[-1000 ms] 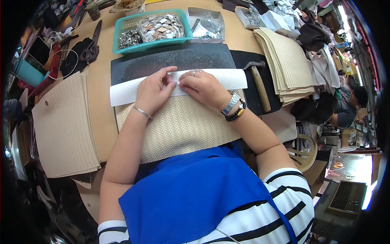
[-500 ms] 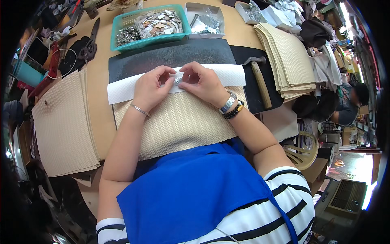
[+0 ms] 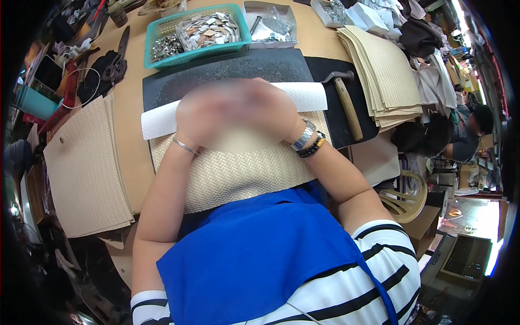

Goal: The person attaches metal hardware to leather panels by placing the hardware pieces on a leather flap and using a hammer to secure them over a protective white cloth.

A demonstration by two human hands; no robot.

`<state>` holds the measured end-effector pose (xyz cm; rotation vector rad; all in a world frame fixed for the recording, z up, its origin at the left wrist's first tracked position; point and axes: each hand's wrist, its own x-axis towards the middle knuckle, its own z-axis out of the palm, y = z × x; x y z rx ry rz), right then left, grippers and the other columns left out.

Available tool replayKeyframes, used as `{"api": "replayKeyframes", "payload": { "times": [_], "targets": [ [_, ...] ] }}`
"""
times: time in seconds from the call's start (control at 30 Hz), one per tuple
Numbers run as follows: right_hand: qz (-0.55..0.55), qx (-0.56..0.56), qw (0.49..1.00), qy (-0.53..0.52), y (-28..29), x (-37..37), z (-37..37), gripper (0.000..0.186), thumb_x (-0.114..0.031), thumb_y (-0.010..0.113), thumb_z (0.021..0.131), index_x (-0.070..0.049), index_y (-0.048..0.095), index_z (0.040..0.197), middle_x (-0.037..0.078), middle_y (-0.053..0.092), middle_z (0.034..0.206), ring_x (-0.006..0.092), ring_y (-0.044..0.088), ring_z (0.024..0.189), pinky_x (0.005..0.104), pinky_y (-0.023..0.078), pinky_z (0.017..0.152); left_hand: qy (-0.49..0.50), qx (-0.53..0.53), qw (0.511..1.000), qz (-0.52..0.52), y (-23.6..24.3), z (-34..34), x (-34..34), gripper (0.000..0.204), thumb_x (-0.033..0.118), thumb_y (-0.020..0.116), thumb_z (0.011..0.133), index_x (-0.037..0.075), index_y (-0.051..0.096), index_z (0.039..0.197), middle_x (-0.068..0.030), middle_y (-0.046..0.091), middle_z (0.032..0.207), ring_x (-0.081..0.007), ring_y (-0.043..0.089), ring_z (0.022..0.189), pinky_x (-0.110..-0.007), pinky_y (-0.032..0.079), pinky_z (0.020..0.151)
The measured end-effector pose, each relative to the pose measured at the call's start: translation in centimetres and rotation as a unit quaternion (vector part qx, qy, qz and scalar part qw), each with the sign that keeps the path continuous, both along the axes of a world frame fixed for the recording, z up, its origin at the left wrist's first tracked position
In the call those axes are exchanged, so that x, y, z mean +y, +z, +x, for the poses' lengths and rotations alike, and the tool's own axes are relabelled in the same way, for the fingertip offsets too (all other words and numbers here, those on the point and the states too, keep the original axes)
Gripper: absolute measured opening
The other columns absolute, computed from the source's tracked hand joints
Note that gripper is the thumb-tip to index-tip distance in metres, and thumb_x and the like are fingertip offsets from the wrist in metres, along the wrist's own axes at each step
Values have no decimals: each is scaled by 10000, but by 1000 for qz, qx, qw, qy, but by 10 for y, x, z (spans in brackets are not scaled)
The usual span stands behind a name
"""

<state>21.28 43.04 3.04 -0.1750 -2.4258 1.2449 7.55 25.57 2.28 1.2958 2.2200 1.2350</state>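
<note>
My left hand [image 3: 199,115] and my right hand [image 3: 277,112] are close together over the far edge of a cream woven-pattern sheet [image 3: 244,176]. A blur covers both hands, so neither the fingers nor anything between them can be made out. Along that edge runs a white textured strip [image 3: 158,120], its ends showing on either side of my hands. Sheet and strip lie partly over a dark slab [image 3: 162,86]. To the right of my right hand, a hammer with a wooden handle [image 3: 348,110] rests on a black mat [image 3: 320,70].
Beyond the slab stand a teal basket [image 3: 147,49] of small metal parts and pale flat pieces, and a white box [image 3: 296,30] with hardware. Stacked cream sheets lie at left [image 3: 81,168] and right [image 3: 376,70]. Another person [image 3: 466,132] is at the far right.
Half a second ago the fingers of both hands were bent around a small round silver metal piece at the white strip. Now a blur hides them; the hands stay in nearly the same place.
</note>
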Motion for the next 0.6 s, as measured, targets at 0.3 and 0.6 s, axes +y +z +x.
{"api": "replayKeyframes", "payload": {
  "times": [0.3, 0.6],
  "targets": [
    [310, -64, 909, -271, 5, 125, 107, 517, -357, 839, 887, -90, 653, 1289, 151, 692, 1172, 347, 672, 1021, 440, 550, 911, 20, 115, 993, -11, -1, 8, 1, 166, 289, 806, 912, 171, 832, 1027, -1, 707, 918, -164, 679, 748, -315, 533, 680],
    [134, -213, 892, -375, -28, 155, 187, 490, -348, 683, 1038, -62, 545, 1412, 141, 694, 1114, 318, 688, 975, 423, 560, 865, 27, 136, 990, 27, -5, 12, 3, 140, 269, 806, 912, 165, 822, 1004, -2, 712, 942, -184, 711, 770, -320, 553, 676]
  ]
}}
